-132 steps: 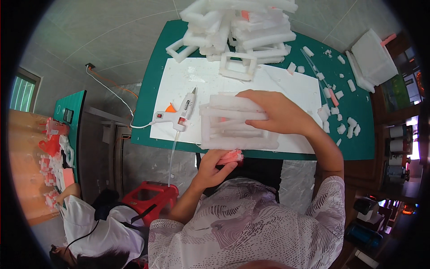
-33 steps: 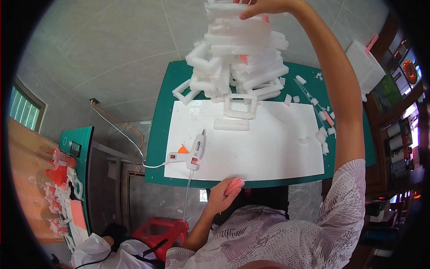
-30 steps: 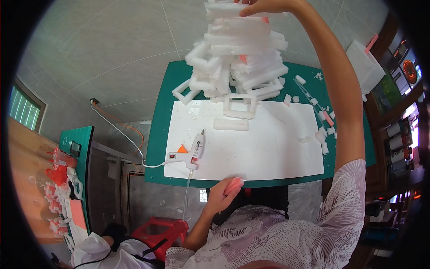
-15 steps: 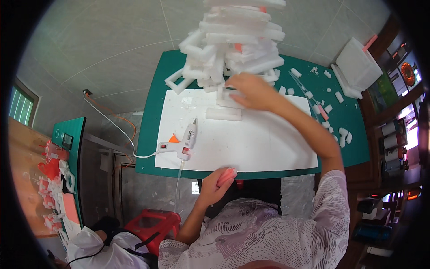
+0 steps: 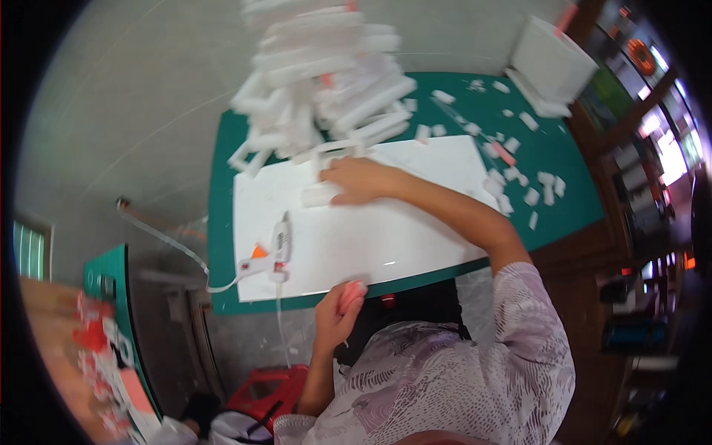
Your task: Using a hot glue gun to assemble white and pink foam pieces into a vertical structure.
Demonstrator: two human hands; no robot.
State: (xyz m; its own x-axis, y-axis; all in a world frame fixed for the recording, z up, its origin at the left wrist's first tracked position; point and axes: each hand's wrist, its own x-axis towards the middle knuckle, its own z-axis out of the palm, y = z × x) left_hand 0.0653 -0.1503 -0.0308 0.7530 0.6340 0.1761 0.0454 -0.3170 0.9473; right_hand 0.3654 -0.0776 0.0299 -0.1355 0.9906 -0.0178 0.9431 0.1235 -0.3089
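Note:
My left hand [image 5: 337,311], at the near edge of the table, is closed around a small pink foam piece [image 5: 351,295]. My right hand [image 5: 360,180] reaches across the white board [image 5: 371,245], thumb and fingers apart. It lies over the right end of a loose white foam strip [image 5: 317,196] and the near side of a white foam frame [image 5: 338,148]; whether the fingertips press on either is hidden. A white glue gun [image 5: 280,256] with an orange part lies left of my hands, its clear glue stick hanging over the table edge.
A tall pile of white foam frames [image 5: 297,74] rises at the back. Foam scraps [image 5: 530,196] are scattered over the green tabletop [image 5: 549,215] on the right, near a white foam box [image 5: 552,67]. The glue gun's cord [image 5: 159,236] runs left to the wall. A red stool [image 5: 267,386] stands below.
The whole view has shifted, with the table turning slightly. My right hand has drawn back from the pile toward the loose strip. My left hand still holds the pink piece.

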